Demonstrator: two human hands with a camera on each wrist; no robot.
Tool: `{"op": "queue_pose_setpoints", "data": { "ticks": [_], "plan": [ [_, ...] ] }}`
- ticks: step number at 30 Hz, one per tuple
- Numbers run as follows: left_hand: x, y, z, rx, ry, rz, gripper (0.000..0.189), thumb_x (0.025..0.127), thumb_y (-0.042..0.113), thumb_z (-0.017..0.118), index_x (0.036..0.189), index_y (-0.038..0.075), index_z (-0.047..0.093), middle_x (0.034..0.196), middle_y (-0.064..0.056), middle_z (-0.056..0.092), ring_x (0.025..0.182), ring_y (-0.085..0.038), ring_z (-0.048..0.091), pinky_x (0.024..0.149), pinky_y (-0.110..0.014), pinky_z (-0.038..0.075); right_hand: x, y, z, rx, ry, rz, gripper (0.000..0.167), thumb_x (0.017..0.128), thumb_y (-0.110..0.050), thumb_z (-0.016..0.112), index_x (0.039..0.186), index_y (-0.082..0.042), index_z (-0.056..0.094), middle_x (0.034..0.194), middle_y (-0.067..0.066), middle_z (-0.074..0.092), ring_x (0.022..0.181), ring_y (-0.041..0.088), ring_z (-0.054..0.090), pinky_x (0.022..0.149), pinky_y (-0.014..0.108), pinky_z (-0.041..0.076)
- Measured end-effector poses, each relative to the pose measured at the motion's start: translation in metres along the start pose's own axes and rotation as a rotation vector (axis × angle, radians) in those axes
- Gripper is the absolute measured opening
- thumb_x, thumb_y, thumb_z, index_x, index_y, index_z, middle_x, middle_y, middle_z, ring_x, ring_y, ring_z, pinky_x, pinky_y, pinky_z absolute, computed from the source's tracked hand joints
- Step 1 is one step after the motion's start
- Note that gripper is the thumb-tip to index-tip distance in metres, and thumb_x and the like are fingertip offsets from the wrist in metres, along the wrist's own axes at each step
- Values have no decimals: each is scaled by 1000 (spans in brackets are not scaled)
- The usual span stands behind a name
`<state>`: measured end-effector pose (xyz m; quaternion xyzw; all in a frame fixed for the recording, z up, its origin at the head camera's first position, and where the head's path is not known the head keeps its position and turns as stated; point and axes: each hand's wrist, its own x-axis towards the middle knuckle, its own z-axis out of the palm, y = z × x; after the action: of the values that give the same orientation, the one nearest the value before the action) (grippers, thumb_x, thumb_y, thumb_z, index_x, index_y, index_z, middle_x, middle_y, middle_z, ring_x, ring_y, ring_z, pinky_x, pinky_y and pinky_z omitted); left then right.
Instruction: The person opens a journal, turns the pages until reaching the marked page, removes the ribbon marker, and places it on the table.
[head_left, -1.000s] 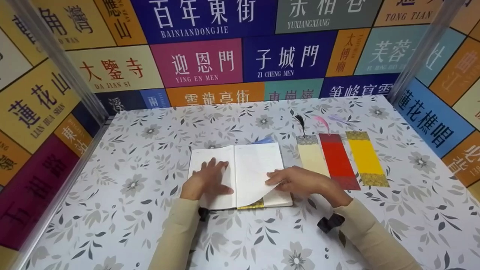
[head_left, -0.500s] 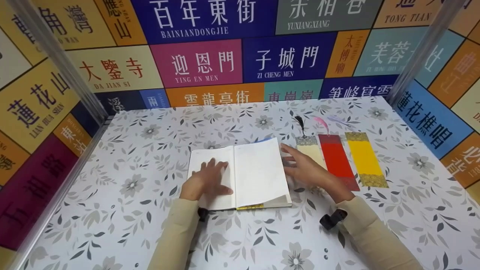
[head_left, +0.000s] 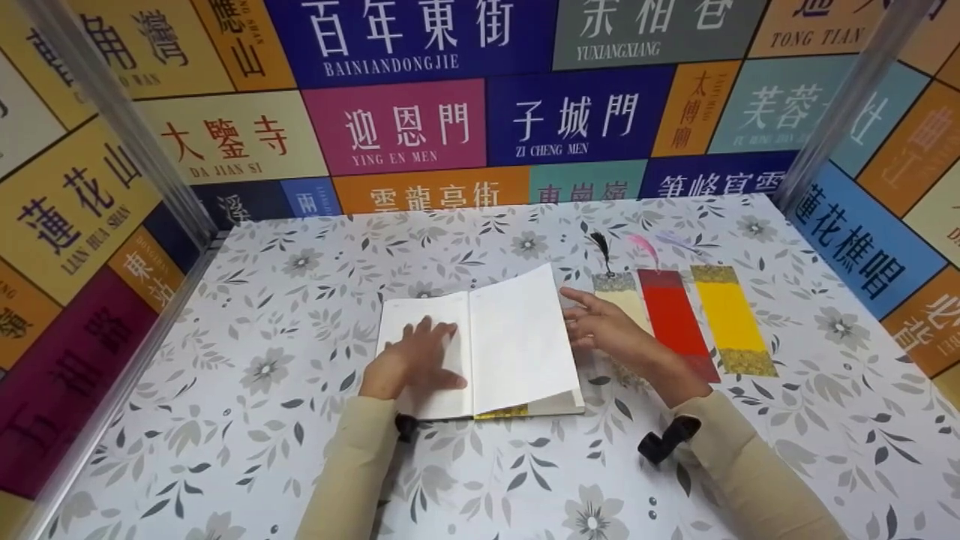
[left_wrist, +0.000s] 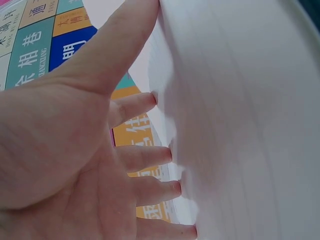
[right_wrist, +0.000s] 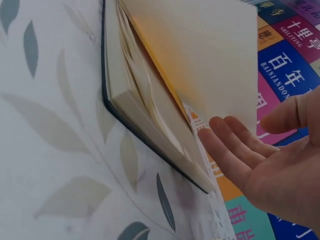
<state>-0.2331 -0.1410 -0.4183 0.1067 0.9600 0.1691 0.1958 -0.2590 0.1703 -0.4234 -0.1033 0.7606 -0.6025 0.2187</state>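
A notebook (head_left: pixel 405 313) with blank white pages lies spread on the table. My left hand (head_left: pixel 409 364) rests on its left page, fingers spread; in the left wrist view the fingertips (left_wrist: pixel 176 187) touch the paper. One right-hand page (head_left: pixel 521 337) stands partly lifted along its outer edge. Beside that edge is my right hand (head_left: pixel 611 326), fingers extended; whether they touch the page I cannot tell. Beneath the lifted page, the patterned gold end of a bookmark (head_left: pixel 502 412) sticks out at the bottom. The right wrist view has a yellow strip (right_wrist: pixel 155 65) inside the notebook.
Right of the notebook lie a cream bookmark (head_left: pixel 616 300), partly behind my right hand, a red bookmark (head_left: pixel 675 315) and a yellow bookmark (head_left: pixel 731 315), with black, pink and pale purple tassels. The table (head_left: pixel 300 480) has a floral cover; printed panels (head_left: pixel 397 124) stand behind.
My right hand has let go of the page's lower corner and shifted to its outer edge. The page has risen, covering the blue tassel at the top. The left hand has stayed put.
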Motion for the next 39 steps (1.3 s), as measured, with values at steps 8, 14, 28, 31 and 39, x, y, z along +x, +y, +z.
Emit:
{"op": "queue_pose_setpoints", "data": {
  "ticks": [8,14,28,31,39],
  "plan": [
    [-1,-1,-4,-3,-5,6,97,79,47,79,156,14,31,163,-27,21,145,-51,28,108,-76,32,5,4,9,116,-11,15,59,102,-19,50,155,-1,31,143,18,55,106,18,65,95,31,56],
    [-1,-5,-7,0,-61,27,99,84,49,74,159,11,23,164,-33,7,149,-58,13,111,-79,23,5,2,17,195,-49,14,54,100,-7,41,153,4,33,136,17,59,97,16,67,86,30,60],
    [-14,-6,-20,-74,-124,47,86,94,43,64,159,7,23,162,-36,6,150,-55,11,124,-63,16,-2,-21,43,193,-171,-87,60,107,-36,43,153,2,35,141,13,58,120,17,62,99,31,56],
    [-23,-1,-23,-71,-76,60,71,98,39,60,156,6,34,162,-28,27,150,-44,28,125,-54,25,-2,-25,47,190,-273,-143,65,107,-44,38,156,-1,30,156,21,42,140,31,47,113,40,47],
    [-47,-5,-16,-132,154,140,41,102,24,58,137,4,60,134,-17,65,125,-34,62,109,-48,48,6,-22,64,-144,-213,-237,54,105,-31,51,151,-4,43,157,16,43,147,35,39,121,54,33]
  ]
}}
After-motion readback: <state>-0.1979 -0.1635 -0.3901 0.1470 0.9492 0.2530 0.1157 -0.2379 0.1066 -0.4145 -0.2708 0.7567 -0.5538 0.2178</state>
